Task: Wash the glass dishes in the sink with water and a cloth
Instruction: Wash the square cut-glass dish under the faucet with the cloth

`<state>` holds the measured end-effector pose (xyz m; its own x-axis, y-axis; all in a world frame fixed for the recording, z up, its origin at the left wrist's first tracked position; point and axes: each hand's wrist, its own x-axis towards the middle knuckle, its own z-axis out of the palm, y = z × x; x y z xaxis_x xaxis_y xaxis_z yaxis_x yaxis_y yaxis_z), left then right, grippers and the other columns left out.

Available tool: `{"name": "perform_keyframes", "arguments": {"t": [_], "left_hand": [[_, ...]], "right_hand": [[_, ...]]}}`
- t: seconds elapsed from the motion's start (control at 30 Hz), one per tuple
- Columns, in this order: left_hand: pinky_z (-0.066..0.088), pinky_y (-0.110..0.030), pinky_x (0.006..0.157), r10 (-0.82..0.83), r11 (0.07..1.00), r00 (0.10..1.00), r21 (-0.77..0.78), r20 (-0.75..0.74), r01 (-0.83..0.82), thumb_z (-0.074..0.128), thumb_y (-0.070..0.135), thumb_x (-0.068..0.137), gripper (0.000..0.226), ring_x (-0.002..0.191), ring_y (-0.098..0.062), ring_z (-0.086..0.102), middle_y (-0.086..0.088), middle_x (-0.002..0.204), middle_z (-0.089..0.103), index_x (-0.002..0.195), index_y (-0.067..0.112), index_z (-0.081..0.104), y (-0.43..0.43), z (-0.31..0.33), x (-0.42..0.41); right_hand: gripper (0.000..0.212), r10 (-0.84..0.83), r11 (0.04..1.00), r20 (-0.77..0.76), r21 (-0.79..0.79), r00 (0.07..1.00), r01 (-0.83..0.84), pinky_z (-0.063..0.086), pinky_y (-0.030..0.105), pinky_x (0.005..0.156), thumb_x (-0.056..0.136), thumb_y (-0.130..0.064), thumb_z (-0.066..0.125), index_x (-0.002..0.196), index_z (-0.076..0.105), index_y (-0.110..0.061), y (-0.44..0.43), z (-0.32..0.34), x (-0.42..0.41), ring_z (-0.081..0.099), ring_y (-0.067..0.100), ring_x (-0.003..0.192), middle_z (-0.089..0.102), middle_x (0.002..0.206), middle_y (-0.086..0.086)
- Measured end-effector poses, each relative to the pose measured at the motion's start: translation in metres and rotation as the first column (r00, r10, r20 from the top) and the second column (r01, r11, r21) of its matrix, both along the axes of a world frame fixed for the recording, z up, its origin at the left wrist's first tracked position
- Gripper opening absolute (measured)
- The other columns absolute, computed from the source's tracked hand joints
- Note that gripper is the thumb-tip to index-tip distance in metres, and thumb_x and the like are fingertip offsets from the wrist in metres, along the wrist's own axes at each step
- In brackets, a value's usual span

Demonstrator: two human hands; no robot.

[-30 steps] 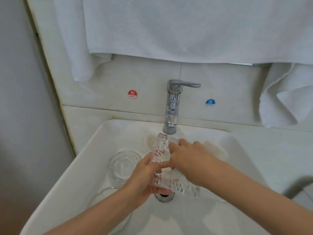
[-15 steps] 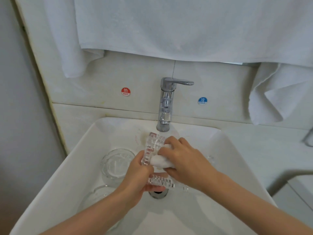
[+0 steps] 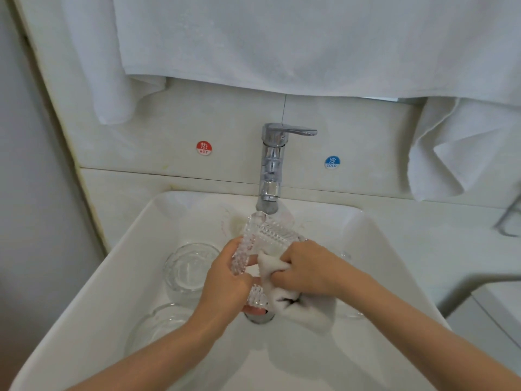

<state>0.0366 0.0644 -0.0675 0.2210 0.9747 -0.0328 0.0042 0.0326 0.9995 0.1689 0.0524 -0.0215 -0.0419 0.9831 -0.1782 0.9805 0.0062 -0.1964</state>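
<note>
Wiping stroke on the cut-glass dish point(image 3: 267, 235), held between the two grips above the drain point(image 3: 258, 318). The left grip point(image 3: 225, 280) is curled round the dish's near left edge, thumb over the studded rim. The right grip point(image 3: 310, 269) pinches a bunched white cloth point(image 3: 284, 301) against the dish's inner face. Within the last second the cloth, at first barely visible and then a small wad under the right fingers, has been drawn downward and now hangs below that grip. The dish has tilted so that its far corner sits just under the spout of the tap point(image 3: 272, 165). Judged from this, the scrub of this dish is under way, not finished. Outward of the left grip, a round glass bowl point(image 3: 189, 269) and a second bowl point(image 3: 158, 325) lie in the sink point(image 3: 112, 277), apparently still to be washed. Hidden: the dish's lower half, behind grips and cloth, and part of the drain. Whether water runs cannot be made out.
</note>
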Motion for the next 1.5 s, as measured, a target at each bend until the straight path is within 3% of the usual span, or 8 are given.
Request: {"name": "perform_keyframes", "arguments": {"t": [0.27, 0.5, 0.67, 0.83, 0.97, 1.13, 1.3, 1.5], "left_hand": [[0.056, -0.047, 0.075, -0.006, 0.998, 1.000, 0.062, -0.026, 0.008, 0.064, -0.011, 0.075, 0.065, 0.089, -0.013, 0.067, 0.014, 0.097, 0.069, 0.098, 0.049, 0.051, -0.001, -0.003, 0.003], [0.058, -0.039, 0.061, -0.011, 0.995, 0.998, 0.101, -0.060, 0.017, 0.055, -0.008, 0.081, 0.061, 0.085, -0.011, 0.068, 0.014, 0.094, 0.069, 0.098, 0.051, 0.051, 0.000, -0.007, 0.000], [0.058, -0.044, 0.061, 0.014, 0.990, 0.999, 0.139, -0.048, -0.007, 0.055, -0.009, 0.080, 0.062, 0.085, -0.012, 0.067, 0.013, 0.096, 0.066, 0.101, 0.049, 0.053, 0.001, -0.005, 0.002], [0.056, -0.042, 0.046, 0.004, 0.997, 1.000, 0.080, -0.007, -0.003, 0.053, -0.008, 0.082, 0.062, 0.080, -0.015, 0.069, 0.010, 0.100, 0.068, 0.098, 0.051, 0.050, 0.002, 0.003, -0.001], [0.057, -0.046, 0.050, -0.003, 1.000, 1.000, 0.017, 0.011, 0.002, 0.062, -0.004, 0.080, 0.055, 0.087, -0.019, 0.068, 0.008, 0.102, 0.069, 0.100, 0.046, 0.051, 0.002, 0.003, -0.002], [0.057, -0.041, 0.050, -0.013, 1.000, 1.000, 0.004, -0.012, 0.013, 0.057, -0.006, 0.082, 0.057, 0.086, -0.016, 0.067, 0.008, 0.100, 0.068, 0.099, 0.047, 0.051, 0.003, 0.001, -0.001], [0.057, -0.037, 0.049, -0.042, 0.999, 0.997, -0.009, -0.065, 0.042, 0.048, -0.015, 0.079, 0.067, 0.084, -0.020, 0.068, 0.007, 0.099, 0.067, 0.104, 0.047, 0.051, 0.000, -0.001, 0.000], [0.055, -0.037, 0.043, -0.021, 0.999, 1.000, -0.027, -0.013, 0.021, 0.050, -0.012, 0.082, 0.060, 0.084, -0.021, 0.066, 0.007, 0.102, 0.067, 0.103, 0.044, 0.051, 0.000, 0.002, 0.000]], "right_hand": [[0.015, -0.003, 0.875, 0.397, 0.446, 0.918, -0.190, 0.019, 0.023, 0.048, 0.072, -0.024, 0.071, 0.085, 0.065, -0.018, -0.010, -0.011, 0.000, 0.056, 0.024, 0.087, 0.059, 0.093, -0.001], [0.029, 0.032, 0.992, -0.152, 0.124, 0.988, -0.013, 0.035, 0.028, 0.058, 0.083, -0.032, 0.053, 0.060, 0.046, -0.016, -0.012, -0.023, 0.002, 0.049, 0.020, 0.066, 0.048, 0.062, 0.000], [0.015, -0.060, 0.997, -0.697, -0.011, 0.714, 0.073, 0.046, 0.028, 0.069, 0.081, -0.025, 0.067, 0.079, 0.068, -0.011, -0.010, -0.023, 0.007, 0.059, 0.011, 0.071, 0.063, 0.074, -0.001], [0.018, 0.088, 0.985, -0.128, 0.158, 0.988, -0.068, 0.043, 0.029, 0.069, 0.087, -0.037, 0.056, 0.075, 0.060, -0.025, -0.014, -0.020, 0.010, 0.059, 0.017, 0.089, 0.062, 0.091, -0.004], [0.030, 0.129, 0.855, 0.399, 0.419, 0.908, -0.306, 0.041, 0.026, 0.060, 0.050, -0.017, 0.083, 0.076, 0.072, -0.026, -0.016, -0.027, 0.005, 0.059, 0.021, 0.084, 0.063, 0.090, -0.007], [0.037, 0.066, 0.859, 0.432, 0.435, 0.899, -0.271, 0.040, 0.025, 0.049, 0.030, -0.007, 0.081, 0.060, 0.068, -0.024, -0.015, -0.033, 0.007, 0.061, 0.021, 0.067, 0.063, 0.074, -0.005], [0.016, 0.163, 0.942, 0.123, 0.275, 0.979, -0.191, 0.033, 0.029, 0.066, 0.086, -0.022, 0.051, 0.099, 0.060, -0.018, -0.027, -0.042, -0.005, 0.056, 0.029, 0.094, 0.056, 0.105, 0.003], [0.014, -0.053, 0.998, -0.560, -0.044, 0.827, 0.034, 0.043, 0.034, 0.072, 0.083, -0.030, 0.058, 0.080, 0.059, -0.016, -0.013, -0.031, 0.013, 0.057, 0.019, 0.079, 0.059, 0.079, -0.002]]}}
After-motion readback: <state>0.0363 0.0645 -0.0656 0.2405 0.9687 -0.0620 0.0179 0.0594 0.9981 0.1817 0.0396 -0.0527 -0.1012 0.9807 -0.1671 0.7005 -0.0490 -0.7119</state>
